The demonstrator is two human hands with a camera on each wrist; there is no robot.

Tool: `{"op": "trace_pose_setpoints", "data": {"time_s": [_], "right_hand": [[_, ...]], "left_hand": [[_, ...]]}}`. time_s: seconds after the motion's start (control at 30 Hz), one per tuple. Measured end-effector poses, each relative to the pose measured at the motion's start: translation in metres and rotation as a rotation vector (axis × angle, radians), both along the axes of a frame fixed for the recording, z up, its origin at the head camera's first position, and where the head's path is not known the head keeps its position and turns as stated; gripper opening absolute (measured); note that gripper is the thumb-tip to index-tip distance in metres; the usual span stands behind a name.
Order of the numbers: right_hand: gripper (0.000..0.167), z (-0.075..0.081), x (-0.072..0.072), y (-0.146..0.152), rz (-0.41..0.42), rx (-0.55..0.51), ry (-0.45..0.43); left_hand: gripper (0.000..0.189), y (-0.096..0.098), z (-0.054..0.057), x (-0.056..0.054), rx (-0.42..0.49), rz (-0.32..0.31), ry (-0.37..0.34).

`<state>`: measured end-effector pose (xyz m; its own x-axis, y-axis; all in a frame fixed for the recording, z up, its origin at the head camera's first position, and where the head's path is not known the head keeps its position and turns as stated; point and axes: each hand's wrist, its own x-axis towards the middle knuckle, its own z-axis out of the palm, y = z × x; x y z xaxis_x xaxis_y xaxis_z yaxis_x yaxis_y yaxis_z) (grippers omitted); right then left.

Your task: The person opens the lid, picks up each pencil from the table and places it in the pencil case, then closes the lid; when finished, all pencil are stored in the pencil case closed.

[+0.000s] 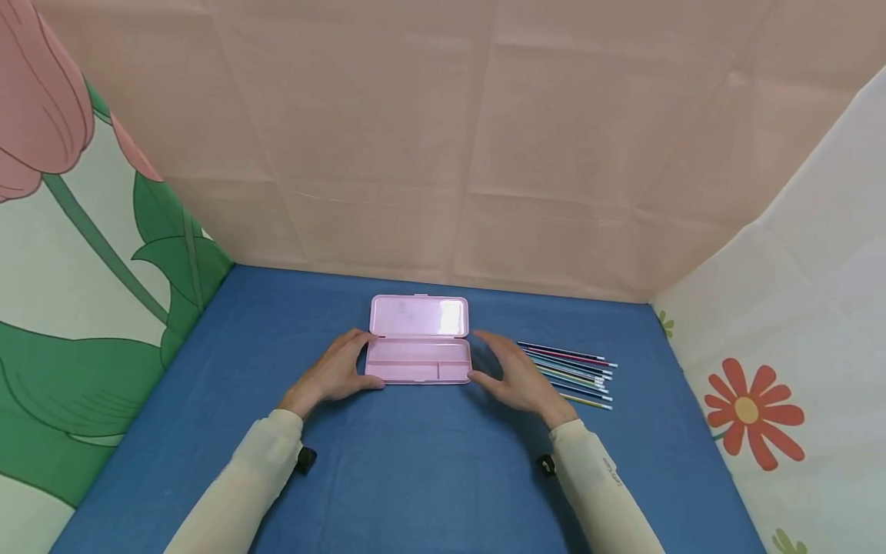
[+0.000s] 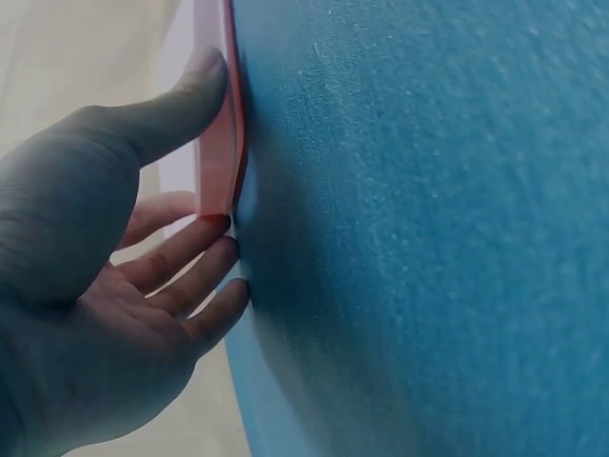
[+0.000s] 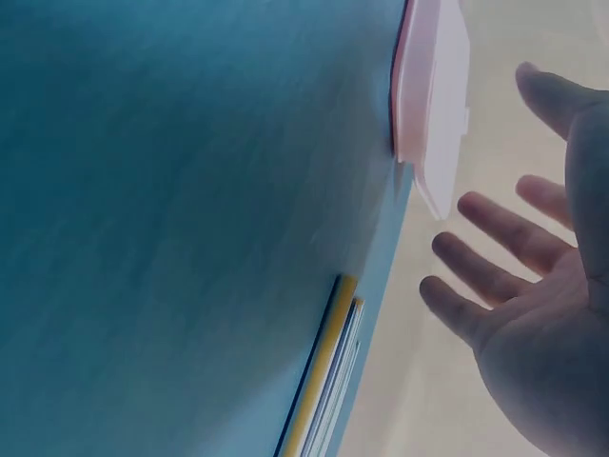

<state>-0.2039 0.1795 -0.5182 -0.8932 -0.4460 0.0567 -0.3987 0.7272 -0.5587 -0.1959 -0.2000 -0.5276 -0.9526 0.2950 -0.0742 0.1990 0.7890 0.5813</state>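
A pink pencil case (image 1: 418, 374) lies on the blue cloth with its lid (image 1: 415, 316) swung back, showing an inside split by low dividers. At its left end, my left hand (image 1: 339, 365) holds it, thumb along the front wall and fingers round the end, as the left wrist view also shows. My right hand (image 1: 515, 374) stands by the case's right end, thumb and fingers spread. In the right wrist view, this hand (image 3: 533, 295) has nothing in it, and a gap shows between its fingers and the case (image 3: 419, 86).
Several thin pencils (image 1: 574, 373) in different colours lie side by side on the cloth, just right of my right hand. A beige backdrop (image 1: 443, 154) rises behind the blue tabletop (image 1: 415, 477); printed cloths hang along the left and right sides.
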Motion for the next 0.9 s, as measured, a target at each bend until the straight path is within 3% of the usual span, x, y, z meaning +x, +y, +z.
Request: {"op": "trace_pose_setpoints", "data": {"time_s": [0.37,0.9], "right_hand": [[0.068,-0.002,0.022,0.04,-0.014,-0.005,0.143],[0.056,-0.01,0.049,0.111,-0.057,0.063,0.24]], "left_hand": [[0.088,0.0,0.003,0.001,0.02,0.012,-0.002],[0.089,0.001,0.001,0.0,0.027,0.027,-0.013]]}}
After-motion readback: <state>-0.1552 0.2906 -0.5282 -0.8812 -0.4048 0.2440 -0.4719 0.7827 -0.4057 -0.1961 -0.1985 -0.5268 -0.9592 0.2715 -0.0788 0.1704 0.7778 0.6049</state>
